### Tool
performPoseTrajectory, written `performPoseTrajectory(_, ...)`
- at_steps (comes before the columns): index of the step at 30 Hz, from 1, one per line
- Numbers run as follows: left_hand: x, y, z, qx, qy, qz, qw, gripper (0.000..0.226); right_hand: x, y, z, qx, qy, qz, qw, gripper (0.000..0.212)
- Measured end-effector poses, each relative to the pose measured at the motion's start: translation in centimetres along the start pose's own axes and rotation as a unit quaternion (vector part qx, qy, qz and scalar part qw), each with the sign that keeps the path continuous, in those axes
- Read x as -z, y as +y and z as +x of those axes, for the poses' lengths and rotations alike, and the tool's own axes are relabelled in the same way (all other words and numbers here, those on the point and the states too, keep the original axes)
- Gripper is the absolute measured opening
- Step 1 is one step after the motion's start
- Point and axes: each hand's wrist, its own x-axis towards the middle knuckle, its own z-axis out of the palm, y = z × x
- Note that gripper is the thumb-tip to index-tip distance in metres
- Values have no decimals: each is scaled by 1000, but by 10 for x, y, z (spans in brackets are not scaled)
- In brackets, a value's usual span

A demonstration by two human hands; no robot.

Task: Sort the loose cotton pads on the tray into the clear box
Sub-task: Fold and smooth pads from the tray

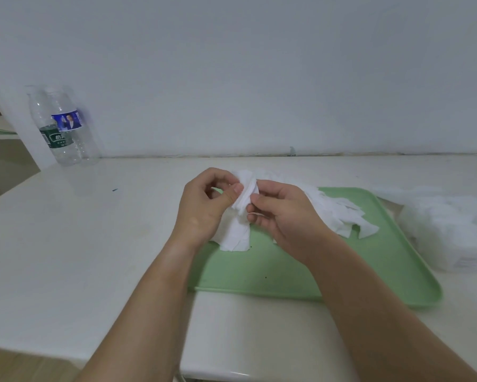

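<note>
Both hands work together above the far left part of the green tray (286, 271), which lies flat on the white surface (80, 244). The left hand (204, 208) has its fingers curled, with the thumb pressed against the near face of a small stack of cotton pads (247, 194). The right hand (284, 216) is also curled and pinches the same stack from the other side, so the stack is held on edge between the 2 hands.

Beneath and behind the hands, loose cotton pads (339, 213) lie in an overlapping heap across the far half of the tray, some reaching over its far rim. A few more white pieces (236, 238) lie on the tray just below the left hand. The near half of the tray shows bare green.

The clear box (446, 230) stands on the surface just beside the tray's right edge. It looks filled with white material, but it is blurred. At the far left of the surface, 2 clear plastic bottles (66, 128) stand side by side near the wall (259, 64).
</note>
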Motion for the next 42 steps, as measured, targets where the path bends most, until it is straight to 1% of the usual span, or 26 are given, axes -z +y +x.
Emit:
performPoseTrajectory(4, -4, 6, -3, 24, -12, -1, 1000, 7, 1, -2, -3, -5, 32, -17, 999, 26)
performPoseTrajectory(6, -6, 9, -5, 41, -22, -24, 999, 7, 0, -3, -3, -8, 53, -24, 998, 22)
performPoseTrajectory(8, -7, 12, -8, 53, -38, -44, 997, 19, -1, -5, -4, -14, 68, -12, 997, 18)
performPoseTrajectory(10, -9, 13, -9, 61, -43, -34, 997, 26, -2, -5, -4, -18, 66, -6, 998, 16)
performPoseTrajectory(12, -9, 13, -10, 71, -36, -34, 996, 23, -2, -4, -3, -23, 60, 1, 998, 18)
performPoseTrajectory(14, -8, 11, -8, 88, -28, -59, 994, 17, -3, -3, -2, -25, 56, 12, 998, 26)
performPoseTrajectory(16, -5, 9, -7, 101, -19, -81, 991, 13, -3, -3, -2, -27, 48, 24, 998, 28)
performPoseTrajectory(18, -5, 9, -5, 114, -4, -100, 988, 14, -4, -5, -1, -35, 40, 55, 997, 30)
performPoseTrajectory(20, -5, 9, -4, 126, 19, -122, 984, 12, -5, -6, 0, -41, 52, 107, 992, 30)
performPoseTrajectory(24, -2, 5, -1, 164, 116, -115, 973, 14, -4, -8, 1, -51, 90, 178, 979, 28)
performPoseTrajectory(27, 2, 2, 1, 177, 159, -102, 966, 22, -2, -7, 3, -49, 108, 211, 970, 29)
performPoseTrajectory(29, 2, 2, 0, 180, 146, -96, 968, 21, -2, -6, 5, -47, 111, 205, 971, 29)
performPoseTrajectory(34, -2, 4, -3, 173, 37, -75, 981, 18, -2, -6, 4, -37, 89, 191, 977, 29)
performPoseTrajectory(37, -5, 6, -5, 169, -7, -72, 983, 17, -1, -4, 5, -26, 96, 180, 979, 29)
performPoseTrajectory(40, -5, 7, -6, 167, -26, -79, 982, 16, 0, -4, 6, -4, 118, 106, 987, 20)
performPoseTrajectory(42, -5, 8, -6, 172, -39, -91, 980, 16, 0, -6, 4, 3, 126, 49, 991, 20)
